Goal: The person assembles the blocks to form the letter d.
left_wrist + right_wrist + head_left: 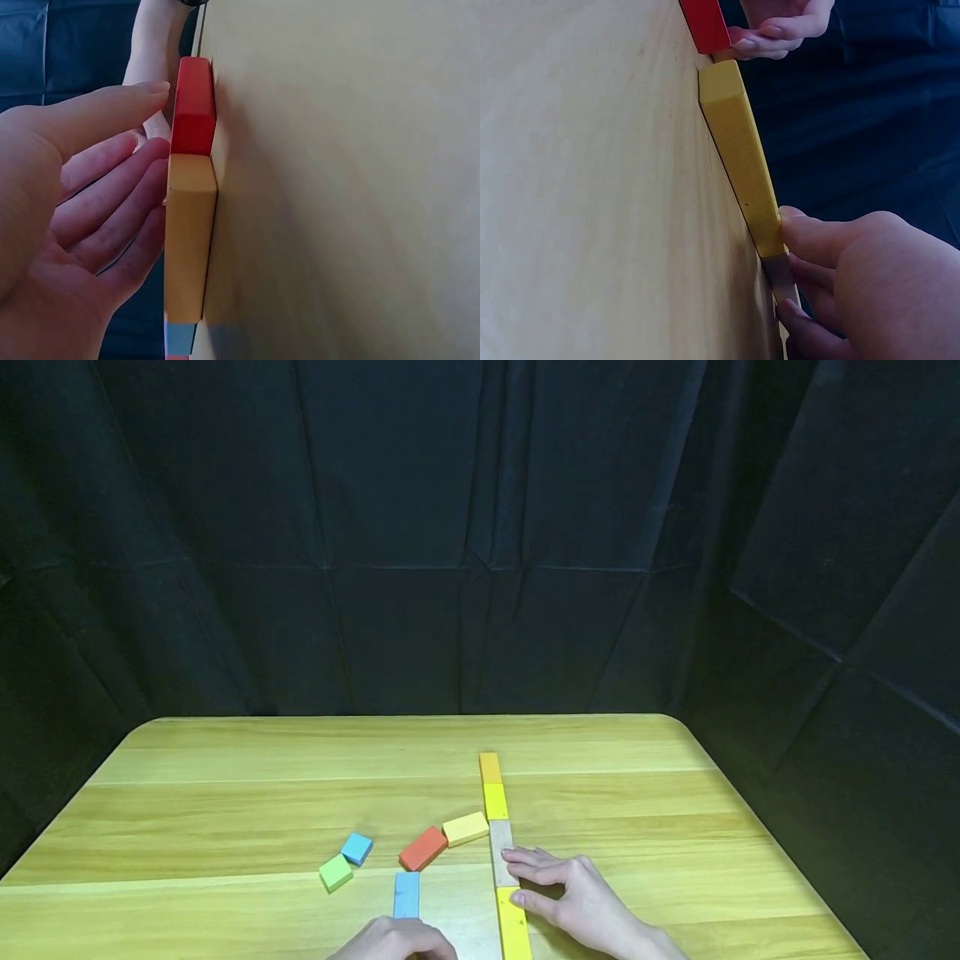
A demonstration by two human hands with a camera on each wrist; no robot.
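Observation:
My right hand [573, 897] rests from the right along a straight row of blocks, its fingertips on the pale grey block [499, 843] and its thumb on the nearest yellow block [513, 927]. A second yellow block [495, 802] and an orange block [490, 767] form the row's far end. My left hand [397, 942] is at the bottom of the head view, just below a light blue block [407, 894]. In the left wrist view, its loosely extended fingers lie beside a red block [193, 105] and an orange block [189, 247], with nothing pinched.
Left of the row, a cream block [466, 829] and a red block [423, 848] lie at an angle, ends meeting. A small blue block [357, 848] and a green block [335, 872] lie further left. Dark cloth [397, 543] hangs behind the wooden table [225, 802].

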